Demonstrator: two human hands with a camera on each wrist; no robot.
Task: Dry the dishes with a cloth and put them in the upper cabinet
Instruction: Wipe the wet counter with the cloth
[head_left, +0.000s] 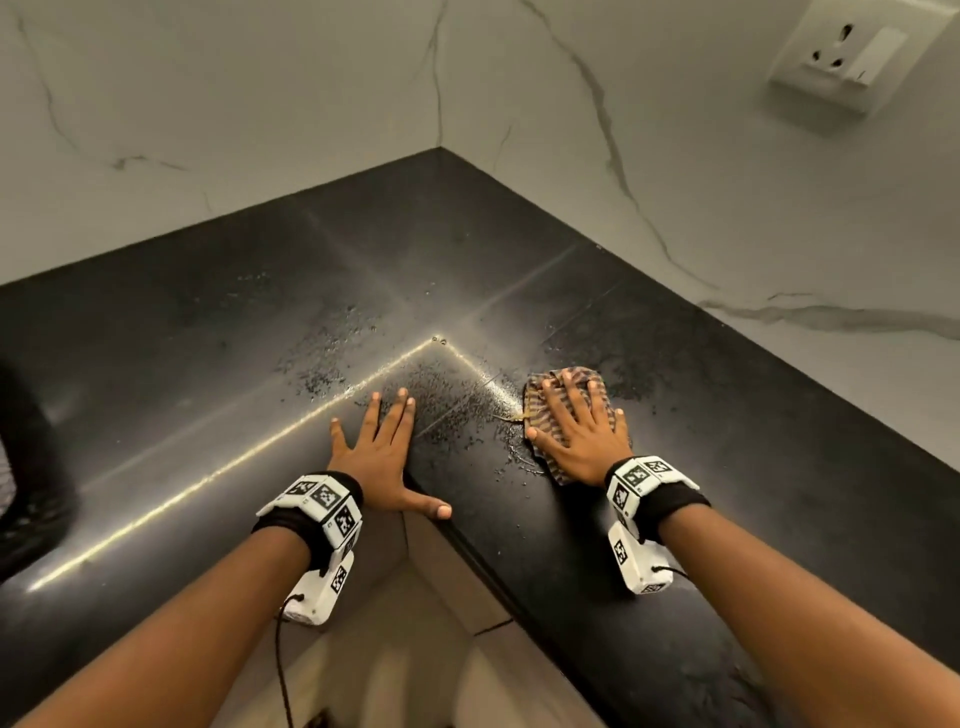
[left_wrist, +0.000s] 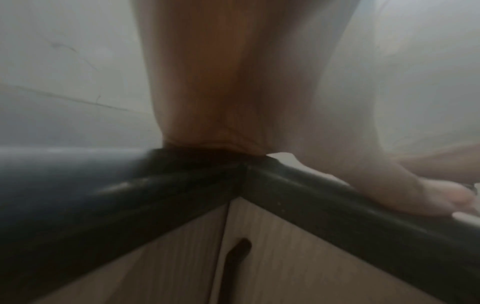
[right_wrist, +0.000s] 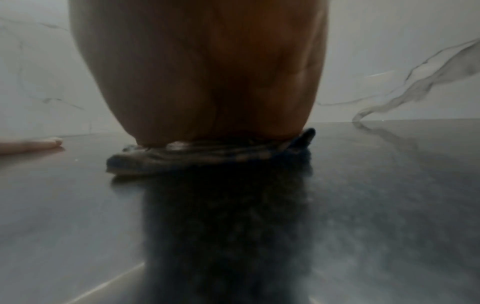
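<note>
- Head view: the right hand (head_left: 576, 431) lies flat, fingers straight and slightly spread, pressing the crumpled brown-and-tan striped cloth (head_left: 545, 415) onto the polished black stone L-shaped countertop (head_left: 727, 441). The cloth sits just to the right of the countertop's inner corner, touching the wet surface.
- The left hand (head_left: 382, 457) rests palm-down right at that inner corner, fingers (head_left: 400, 410) straight and fanned apart, thumb (head_left: 428, 506) hooked over the counter edge; it holds nothing.
- Scattered water droplets (head_left: 332, 358) bead on the stone beyond the inner corner and to its left, and a wet smear (head_left: 511, 441) lies between the two hands.
- Right wrist view: the palm (right_wrist: 207, 82) bears down on the flattened cloth (right_wrist: 207, 158), with the counter (right_wrist: 389, 185) stretching away; the fingertips are hidden by the hand itself.
- Left wrist view: blurred, it shows the heel of the hand (left_wrist: 233, 92) on the rounded black edge (left_wrist: 337, 195) at the inner corner, above pale wooden lower cabinet doors (left_wrist: 298, 257).
- No dishes appear anywhere on the counter, and the upper cabinet is out of frame, so I cannot tell whether it holds them.
- Judgement: the drying and stowing seem finished or nearly so, and the work in hand looks like mopping up leftover drips. What remains appears to be the droplets left of and beyond the inner corner.
- A white wall socket with switch (head_left: 852, 57) sits on the white marble-veined wall (head_left: 208, 104), far beyond and to the right of the inner corner.
</note>
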